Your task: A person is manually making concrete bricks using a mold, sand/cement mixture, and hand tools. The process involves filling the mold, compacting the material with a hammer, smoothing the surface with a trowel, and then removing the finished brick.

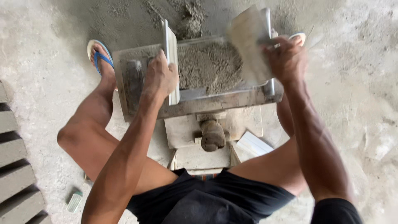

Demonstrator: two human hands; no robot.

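I look down at a metal block mould (224, 99) packed with damp grey cement mix (209, 66). My left hand (159, 76) grips an upright pale flat divider plate (171, 62) standing in the mould's left part. My right hand (286, 56) holds a flat, mortar-smeared trowel-like board (248, 41), tilted over the right end of the mix. A worn wooden handle (212, 135) juts from the mould's near side towards me.
My bare legs straddle the mould; a blue flip-flop (99, 52) is on my left foot. Finished grey concrete blocks (16, 166) lie in a row at the left. A heap of mix (190, 18) sits beyond. A small lighter-like object (74, 202) lies on the floor.
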